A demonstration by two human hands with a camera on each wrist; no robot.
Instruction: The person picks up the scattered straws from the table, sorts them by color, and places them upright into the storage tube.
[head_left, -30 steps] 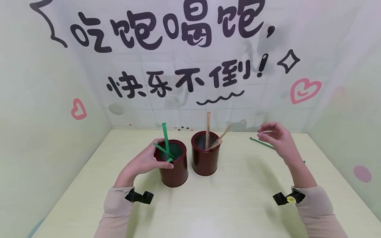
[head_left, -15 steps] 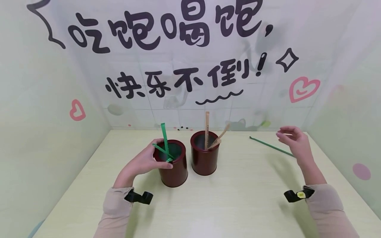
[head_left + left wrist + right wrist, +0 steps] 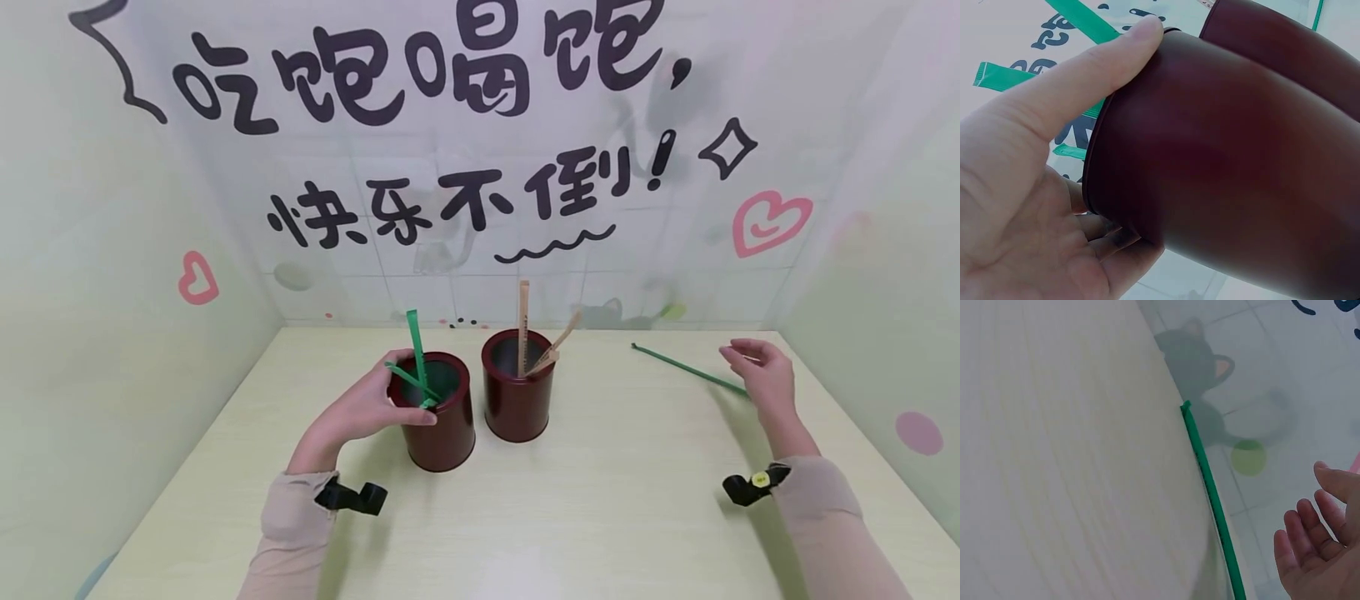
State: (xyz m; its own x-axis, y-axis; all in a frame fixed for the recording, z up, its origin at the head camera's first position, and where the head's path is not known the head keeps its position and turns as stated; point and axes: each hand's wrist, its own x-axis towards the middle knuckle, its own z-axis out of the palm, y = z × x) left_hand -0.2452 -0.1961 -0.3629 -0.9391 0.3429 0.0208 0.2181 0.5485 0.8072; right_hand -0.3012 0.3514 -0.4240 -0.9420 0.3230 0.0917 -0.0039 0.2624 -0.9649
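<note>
My left hand [image 3: 360, 406] grips the left dark red canister [image 3: 444, 440] near its rim. In the left wrist view the thumb lies along the near side of the canister [image 3: 1222, 156], the fingers curled at the other. Several green wrapped sticks [image 3: 417, 342], like wrapped straws, lean in it. At the right, my right hand [image 3: 771, 379] hangs above the table with fingers loosely bent and holding nothing. Beside and partly behind it, a long green wrapped stick [image 3: 686, 367] lies slanting on the table; its near end is hidden by the hand.
A second dark red canister [image 3: 517, 412] stands just right of the first, with several tan wrapped sticks [image 3: 523, 325] in it. The pale wooden table [image 3: 570, 517] ends at a printed white backdrop [image 3: 450, 283], with side walls left and right.
My right hand has moved right and lowered toward the long green stick, uncovering more of its length. The left hand and both canisters stay where they were.
</note>
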